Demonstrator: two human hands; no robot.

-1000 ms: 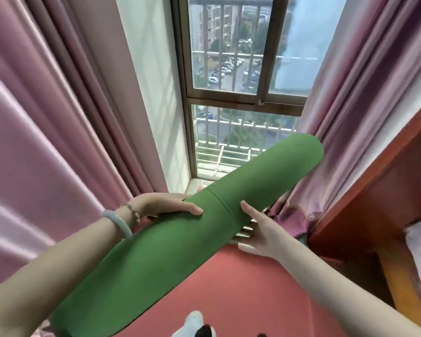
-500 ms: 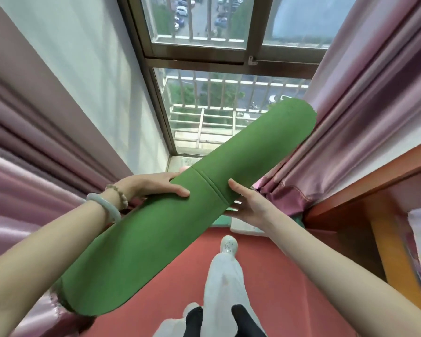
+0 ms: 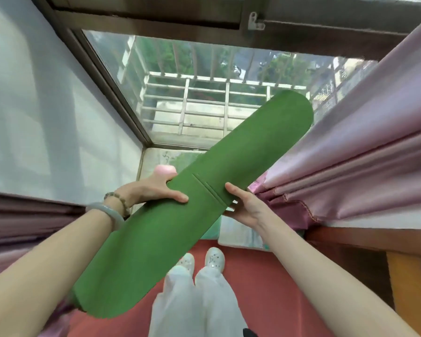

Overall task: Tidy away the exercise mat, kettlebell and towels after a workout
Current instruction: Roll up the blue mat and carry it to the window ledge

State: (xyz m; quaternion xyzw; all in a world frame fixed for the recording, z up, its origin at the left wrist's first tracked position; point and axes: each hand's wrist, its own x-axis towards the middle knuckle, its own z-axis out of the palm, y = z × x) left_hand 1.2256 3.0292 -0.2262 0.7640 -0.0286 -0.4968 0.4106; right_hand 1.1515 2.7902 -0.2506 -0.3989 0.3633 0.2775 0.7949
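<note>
Head view: the mat (image 3: 192, 215) is a thick green roll, matte and faintly fuzzy, with rounded ends and its loose outer edge showing as a straight seam near the middle; it is carried off the floor on a slant from near left to far right. The left hand (image 3: 151, 193) clasps the roll's left side, thumb laid over the top, fingers hidden behind; a smooth pale bangle (image 3: 107, 210) rings that wrist. The right hand (image 3: 246, 210) cradles the roll from below, thumb up its near side, fingers tucked underneath. The far end overlaps the glossy pink curtain (image 3: 362, 154) and the brown-framed window (image 3: 204, 105); the near end hangs over the red floor (image 3: 265, 288), left of the white shoes (image 3: 214, 257).
</note>
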